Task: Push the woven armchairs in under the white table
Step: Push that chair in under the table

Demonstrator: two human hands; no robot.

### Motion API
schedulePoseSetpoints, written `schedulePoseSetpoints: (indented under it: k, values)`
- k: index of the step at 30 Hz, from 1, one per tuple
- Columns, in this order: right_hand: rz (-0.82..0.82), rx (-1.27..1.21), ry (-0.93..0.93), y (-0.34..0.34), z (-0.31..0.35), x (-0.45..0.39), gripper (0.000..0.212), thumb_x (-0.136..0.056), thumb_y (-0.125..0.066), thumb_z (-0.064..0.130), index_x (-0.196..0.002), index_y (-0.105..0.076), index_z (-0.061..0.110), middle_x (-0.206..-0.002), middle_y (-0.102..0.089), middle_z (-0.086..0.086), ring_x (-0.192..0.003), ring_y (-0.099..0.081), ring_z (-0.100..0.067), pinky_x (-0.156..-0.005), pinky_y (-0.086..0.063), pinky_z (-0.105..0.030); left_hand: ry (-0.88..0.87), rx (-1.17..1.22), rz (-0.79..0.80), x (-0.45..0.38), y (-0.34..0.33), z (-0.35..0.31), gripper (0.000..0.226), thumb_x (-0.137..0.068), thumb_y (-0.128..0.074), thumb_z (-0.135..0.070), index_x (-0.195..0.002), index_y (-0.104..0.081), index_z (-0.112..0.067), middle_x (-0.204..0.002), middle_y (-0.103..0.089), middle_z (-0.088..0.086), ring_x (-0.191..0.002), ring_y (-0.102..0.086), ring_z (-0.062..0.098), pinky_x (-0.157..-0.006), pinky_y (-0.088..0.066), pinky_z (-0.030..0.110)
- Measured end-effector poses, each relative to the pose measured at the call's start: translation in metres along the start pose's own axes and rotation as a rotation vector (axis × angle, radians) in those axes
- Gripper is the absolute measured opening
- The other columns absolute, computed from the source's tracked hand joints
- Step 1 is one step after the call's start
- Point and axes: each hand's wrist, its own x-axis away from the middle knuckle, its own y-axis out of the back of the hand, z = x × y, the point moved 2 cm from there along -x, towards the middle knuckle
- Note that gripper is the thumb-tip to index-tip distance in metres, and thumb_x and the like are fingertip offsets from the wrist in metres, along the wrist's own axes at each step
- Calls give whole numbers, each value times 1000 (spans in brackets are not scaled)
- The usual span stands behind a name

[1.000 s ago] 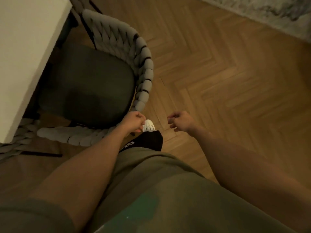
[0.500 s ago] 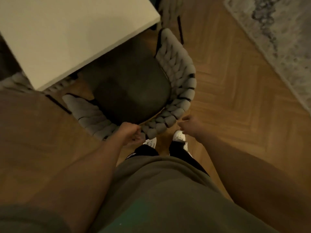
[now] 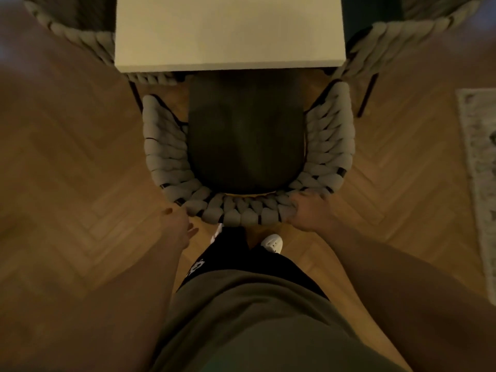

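A woven armchair (image 3: 166, 146) with a dark seat cushion (image 3: 244, 140) faces the white table (image 3: 228, 30) straight ahead of me. The front of its seat lies under the table's near edge, while the arms and curved back stand out on my side. My right hand (image 3: 308, 214) grips the right rear of the woven back rim. My left hand (image 3: 178, 224) hangs with relaxed fingers at the rim's left rear corner, just touching or barely off it.
Two more woven armchairs flank the table, one at the left side (image 3: 80, 41) and one at the right side (image 3: 389, 41). A pale rug (image 3: 480, 157) lies at the far right on the herringbone wood floor. My white shoes (image 3: 272, 242) stand just behind the chair.
The chair has swung round from an angle to square with the table, its seat front now under the edge. My right hand took hold of the back rim; my left hand let go.
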Motion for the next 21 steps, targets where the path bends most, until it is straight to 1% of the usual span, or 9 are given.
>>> schedulePoseSetpoints:
  k: [2, 4, 6, 8, 9, 12, 16, 19, 21]
  values:
    - [60, 107, 24, -9, -4, -8, 76, -79, -36, 74, -138, -49, 28, -137, -57, 3, -123, -53, -23, -104, -39, -47, -17, 81, 129, -7, -1, -2, 53, -106, -43, -14, -154, -28, -30, -125, -56, 9, -110, -61, 34, -88, -56, 53]
    - [60, 164, 40, -16, -2, -6, 87, -74, -23, 81, -144, -42, 33, -141, -55, 3, -125, -51, -22, -105, -36, -48, -42, 114, 180, -9, -3, -5, 47, -108, -39, -14, -151, -36, -32, -134, -57, 8, -110, -65, 34, -76, -60, 50]
    - [64, 191, 37, -17, 1, 2, 82, -82, -31, 79, -147, -41, 30, -147, -49, 0, -133, -45, -25, -110, -30, -49, -39, 132, 157, -10, -3, -5, 51, -108, -37, -10, -153, -33, -32, -139, -55, 9, -112, -64, 34, -77, -59, 50]
    - [54, 216, 24, -16, 1, 11, 71, -91, -42, 67, -150, -38, 28, -154, -41, -3, -141, -36, -28, -115, -24, -48, -18, 166, 142, -9, -3, -3, 59, -106, -36, -4, -157, -25, -32, -146, -51, 11, -115, -62, 36, -85, -56, 52]
    - [49, 223, 22, -14, 2, 14, 68, -93, -44, 62, -151, -37, 27, -155, -39, -3, -143, -33, -28, -115, -24, -48, -7, 180, 143, -10, -3, -2, 61, -106, -36, -2, -158, -23, -32, -149, -49, 11, -116, -61, 36, -86, -56, 52]
    - [40, 181, 13, -16, 5, 13, 59, -97, -46, 55, -149, -39, 28, -153, -39, -2, -142, -32, -28, -112, -29, -50, -5, 181, 136, -13, 0, -2, 62, -105, -36, 0, -157, -25, -32, -150, -48, 11, -116, -61, 37, -76, -57, 49]
    - [27, 63, -35, -21, 5, 13, 57, -99, -48, 49, -150, -38, 27, -155, -35, -2, -146, -24, -27, -108, -36, -48, -26, 158, 129, -17, 2, -2, 58, -106, -36, -3, -155, -31, -33, -149, -49, 12, -111, -64, 38, -71, -59, 47]
    - [6, 23, 1, -26, 2, 8, 54, -99, -48, 48, -146, -45, 23, -151, -43, -5, -143, -30, -28, -112, -36, -42, -24, 155, 129, -16, 2, -3, 58, -106, -35, -3, -155, -30, -34, -149, -49, 11, -114, -63, 39, -73, -59, 48]
    - [7, 30, 21, -30, -2, 4, 53, -97, -47, 50, -142, -48, 22, -146, -50, -5, -140, -37, -28, -112, -36, -42, -25, 153, 132, -17, 1, -3, 59, -106, -34, -3, -156, -28, -34, -150, -47, 10, -115, -62, 39, -73, -58, 49]
